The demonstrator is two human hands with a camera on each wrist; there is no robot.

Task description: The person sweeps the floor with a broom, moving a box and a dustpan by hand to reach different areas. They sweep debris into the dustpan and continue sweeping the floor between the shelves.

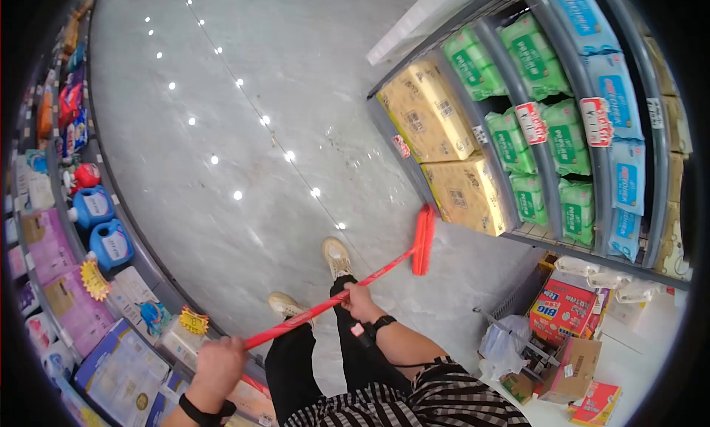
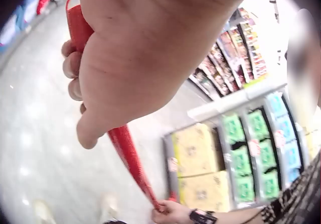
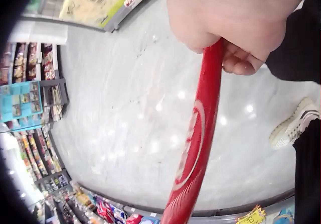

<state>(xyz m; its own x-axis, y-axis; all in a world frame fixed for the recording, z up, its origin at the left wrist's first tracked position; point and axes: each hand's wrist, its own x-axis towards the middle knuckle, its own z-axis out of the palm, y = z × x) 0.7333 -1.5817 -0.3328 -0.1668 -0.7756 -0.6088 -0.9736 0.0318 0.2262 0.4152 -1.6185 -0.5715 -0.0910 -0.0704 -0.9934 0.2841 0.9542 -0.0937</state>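
Note:
A long red pole runs diagonally across the head view, ending in a red broom head on the grey floor beside the right shelf. My left hand grips the pole's upper end; in the left wrist view that hand wraps round the red handle. Farther down, my right hand holds the pole near its middle. The right wrist view has the right hand curled round the red shaft. The bristles' lower side is hidden.
A shelf of yellow, green and blue tissue packs stands at the right. Open cartons and a basket with a plastic bag lie below it. Shelving with blue bottles lines the left. My shoes are on the floor.

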